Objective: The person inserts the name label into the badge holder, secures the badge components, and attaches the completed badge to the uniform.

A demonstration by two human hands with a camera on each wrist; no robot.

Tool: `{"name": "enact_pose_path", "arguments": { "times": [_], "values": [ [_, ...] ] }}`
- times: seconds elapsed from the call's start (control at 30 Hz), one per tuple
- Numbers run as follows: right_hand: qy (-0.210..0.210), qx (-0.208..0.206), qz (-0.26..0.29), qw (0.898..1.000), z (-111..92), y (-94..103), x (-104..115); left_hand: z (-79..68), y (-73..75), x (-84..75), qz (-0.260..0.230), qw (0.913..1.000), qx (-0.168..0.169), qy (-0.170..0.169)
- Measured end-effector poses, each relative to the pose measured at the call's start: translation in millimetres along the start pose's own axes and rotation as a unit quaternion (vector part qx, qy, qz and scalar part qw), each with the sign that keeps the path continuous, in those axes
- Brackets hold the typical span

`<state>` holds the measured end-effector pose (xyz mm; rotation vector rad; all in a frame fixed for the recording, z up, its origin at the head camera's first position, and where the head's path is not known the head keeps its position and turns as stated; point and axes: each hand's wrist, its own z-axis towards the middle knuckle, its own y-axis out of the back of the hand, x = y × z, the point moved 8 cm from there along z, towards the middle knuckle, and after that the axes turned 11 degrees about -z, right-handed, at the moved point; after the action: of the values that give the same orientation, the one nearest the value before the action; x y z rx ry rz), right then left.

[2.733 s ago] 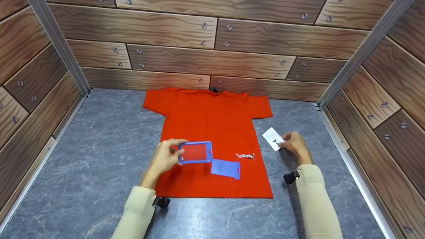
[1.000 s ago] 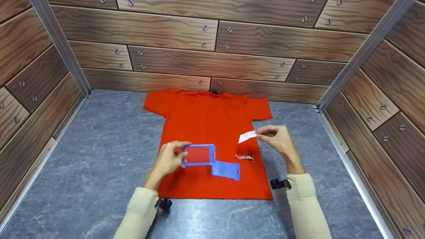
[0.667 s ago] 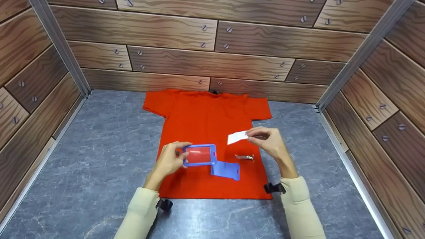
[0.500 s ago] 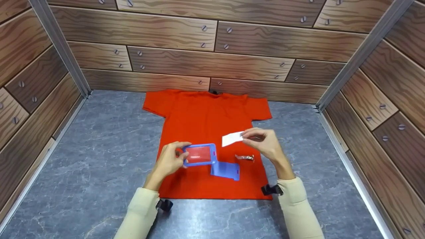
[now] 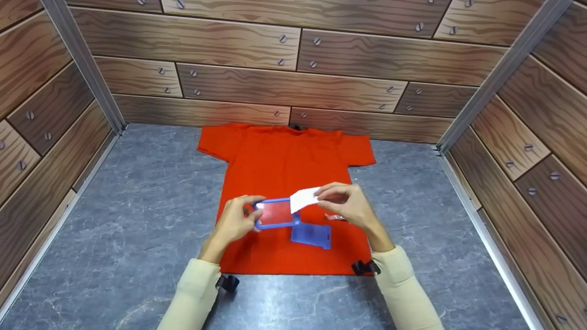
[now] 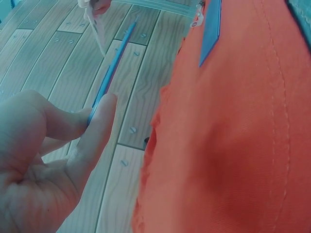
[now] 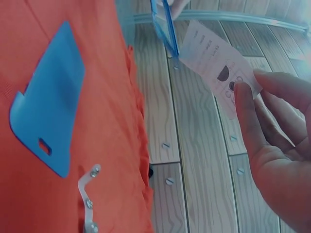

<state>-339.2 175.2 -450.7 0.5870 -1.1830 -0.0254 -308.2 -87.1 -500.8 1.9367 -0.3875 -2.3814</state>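
Observation:
My left hand [image 5: 236, 220] pinches the left end of a blue badge holder frame [image 5: 275, 225] with a clear window, raised over a red T-shirt [image 5: 284, 160]. From the left wrist the frame [image 6: 109, 73] shows edge-on between thumb and fingers. My right hand [image 5: 346, 204] pinches a white paper card [image 5: 303, 200], slightly bent, whose free end overlaps the frame's right end in the head view. Print and a dark mark show on the card [image 7: 218, 68] in the right wrist view. On the shirt lie the holder's blue back plate [image 5: 312, 235] and a strap clip [image 7: 88, 199] with metal snaps.
The shirt is spread flat on a grey marbled table [image 5: 151, 192]. Wood-patterned panels [image 5: 238, 78] wall in the back and both sides, joined by metal corner rails [image 5: 500, 73].
My right hand has picked the card up from the table right of the shirt and carried it left to the frame. My left hand has shifted slightly right with the frame.

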Motion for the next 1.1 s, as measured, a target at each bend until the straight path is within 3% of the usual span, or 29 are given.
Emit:
{"name": "enact_pose_path", "arguments": {
  "times": [0.23, 0.5, 0.67, 0.93, 1.1],
  "values": [
    [0.014, 0.029, -0.001, 0.999, -0.6, -14.9, 1.2, -1.1, 0.0, 1.2, -0.009, 1.0000, 0.003, -0.001],
    [0.019, 0.059, -0.074, 0.995, 0.9, -29.6, -1.4, -0.7, -0.4, 2.6, -0.016, 0.9999, 0.001, 0.001],
    [0.016, 0.054, -0.109, 0.992, 2.7, -35.7, 0.7, -1.3, -1.5, 2.4, -0.008, 0.9999, 0.000, 0.008],
    [0.013, 0.017, -0.090, 0.996, 0.1, -37.7, 28.5, -1.4, -2.6, 1.3, -0.004, 0.9999, 0.003, 0.011],
    [0.017, -0.004, -0.093, 0.996, 3.7, -39.9, 16.6, -1.2, -3.8, 2.8, -0.008, 0.9998, 0.009, 0.019]
  ]
}}
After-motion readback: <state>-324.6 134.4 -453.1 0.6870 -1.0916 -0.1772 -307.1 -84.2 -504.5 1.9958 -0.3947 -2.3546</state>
